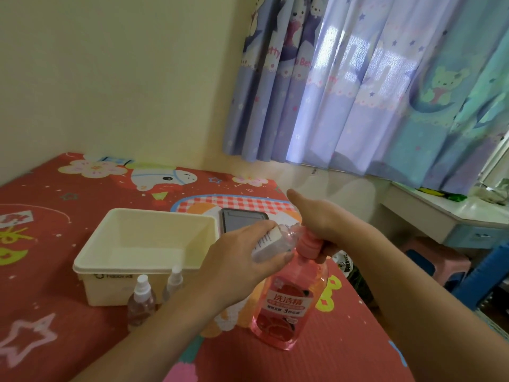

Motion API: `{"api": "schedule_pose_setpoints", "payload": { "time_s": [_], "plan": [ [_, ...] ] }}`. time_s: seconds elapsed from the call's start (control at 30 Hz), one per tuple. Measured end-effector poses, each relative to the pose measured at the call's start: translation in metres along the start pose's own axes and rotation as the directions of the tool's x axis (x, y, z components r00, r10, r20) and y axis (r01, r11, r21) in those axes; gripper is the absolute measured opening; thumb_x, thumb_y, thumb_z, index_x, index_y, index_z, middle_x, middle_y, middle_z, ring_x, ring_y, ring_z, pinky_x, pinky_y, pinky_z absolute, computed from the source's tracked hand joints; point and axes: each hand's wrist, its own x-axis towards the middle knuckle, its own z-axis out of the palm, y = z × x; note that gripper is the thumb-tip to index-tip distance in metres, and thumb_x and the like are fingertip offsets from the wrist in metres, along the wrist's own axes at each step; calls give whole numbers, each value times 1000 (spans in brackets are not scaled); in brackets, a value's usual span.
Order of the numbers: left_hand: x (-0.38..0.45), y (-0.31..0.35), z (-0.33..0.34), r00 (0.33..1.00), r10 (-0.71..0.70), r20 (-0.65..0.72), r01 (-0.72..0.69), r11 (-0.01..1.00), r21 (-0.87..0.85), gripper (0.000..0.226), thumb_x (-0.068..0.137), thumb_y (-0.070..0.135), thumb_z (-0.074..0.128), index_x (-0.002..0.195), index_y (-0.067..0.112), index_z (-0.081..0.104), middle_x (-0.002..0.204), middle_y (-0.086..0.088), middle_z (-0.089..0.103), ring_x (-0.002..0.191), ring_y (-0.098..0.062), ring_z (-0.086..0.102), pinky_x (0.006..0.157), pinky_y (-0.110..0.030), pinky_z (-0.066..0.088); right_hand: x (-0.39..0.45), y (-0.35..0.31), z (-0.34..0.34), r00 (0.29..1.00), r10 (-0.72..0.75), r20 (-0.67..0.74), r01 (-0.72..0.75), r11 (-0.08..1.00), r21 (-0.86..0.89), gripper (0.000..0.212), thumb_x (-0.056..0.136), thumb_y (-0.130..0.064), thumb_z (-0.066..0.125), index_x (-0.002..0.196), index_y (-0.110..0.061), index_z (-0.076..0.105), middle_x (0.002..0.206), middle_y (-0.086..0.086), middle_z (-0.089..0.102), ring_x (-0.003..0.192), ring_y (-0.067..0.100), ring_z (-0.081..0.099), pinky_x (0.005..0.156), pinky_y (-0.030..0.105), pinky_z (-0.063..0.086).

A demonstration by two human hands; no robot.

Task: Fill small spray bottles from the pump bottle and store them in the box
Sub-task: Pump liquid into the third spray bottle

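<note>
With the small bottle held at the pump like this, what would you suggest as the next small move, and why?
Probably press the pump head down with the right hand. The left hand holds the small bottle tilted, its open mouth at the spout, and the cream box is empty.

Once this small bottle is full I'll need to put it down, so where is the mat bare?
Bare mat lies left of the cream box and near the front edge, left of the left hand. It is crowded in front of the box, where two spray bottles stand, and around the pump bottle under the right hand.
</note>
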Motion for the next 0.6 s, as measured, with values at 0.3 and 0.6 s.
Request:
{"api": "schedule_pose_setpoints", "payload": {
  "time_s": [0.3,0.6],
  "plan": [
    [-3,-1,3,999,-13,-30,12,999,-34,51,76,76,54,116,45,54,101,15,69,92,-3,63,81,-36,54,5,0,4,1000,26,8,-26,1000,5,70,97,-64,26,120,-3,53,56,16,47,45,34,60,53,28,41],
    [3,1,0,1000,6,-4,-6,1000,-26,59,78,74,57,123,36,62,105,13,70,96,-9,66,82,-41,54,3,-1,1,1000,11,-8,-10,999,35,66,97,-64,28,115,-6,55,65,16,49,40,29,55,52,27,40]
  ]
}}
